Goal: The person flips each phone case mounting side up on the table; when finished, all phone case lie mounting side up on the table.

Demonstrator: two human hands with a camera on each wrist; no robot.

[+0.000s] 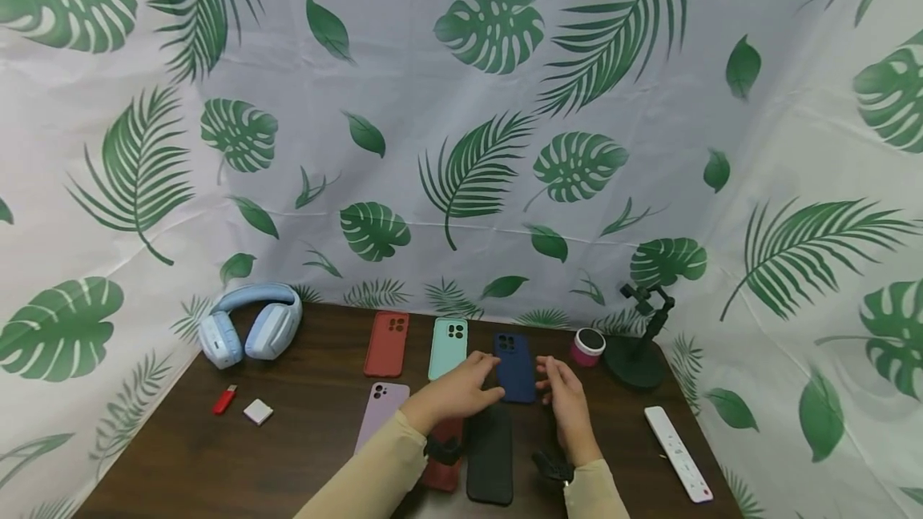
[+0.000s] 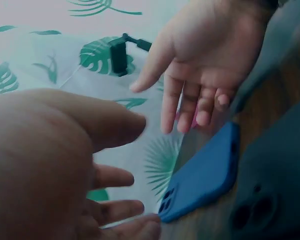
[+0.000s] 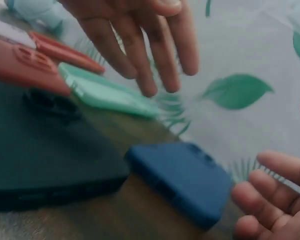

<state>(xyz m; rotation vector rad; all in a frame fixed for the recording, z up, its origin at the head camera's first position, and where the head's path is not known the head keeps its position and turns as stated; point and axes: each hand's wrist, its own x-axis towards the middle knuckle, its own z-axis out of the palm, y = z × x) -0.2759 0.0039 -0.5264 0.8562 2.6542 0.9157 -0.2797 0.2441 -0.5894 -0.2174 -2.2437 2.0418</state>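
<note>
We see 2 released hands: the left hand point(image 1: 456, 388) has its thumb spread from relaxed fingers, and the right hand point(image 1: 568, 405) has its fingers loosely bent. Between them lies the blue phone case point(image 1: 516, 375), camera end away from the person. The right wrist view shows a gap between the left fingers and this case; the right fingers are just beside its other long edge, and we cannot tell whether they touch it.

Nearer the person than the blue case, between the 2 wrists, we find a black phone case point(image 1: 490, 459). Beneath the left wrist is a dark red phone case point(image 1: 441, 477), partly hidden.

Just beyond the left hand lies a mint phone case point(image 1: 449, 345); to its left, farther from the hand, is a brighter red phone case point(image 1: 386, 347). A lilac phone case point(image 1: 380, 411) lies left of the left hand, partly covered by the sleeve point(image 1: 375, 467).

Well left of both hands we see a red USB stick point(image 1: 224, 400), a small white block point(image 1: 257, 412) and pale blue headphones point(image 1: 270, 327). Beyond the right hand are a pink jar point(image 1: 587, 348) and a black stand point(image 1: 636, 363); to its right lies a white remote point(image 1: 678, 453).
</note>
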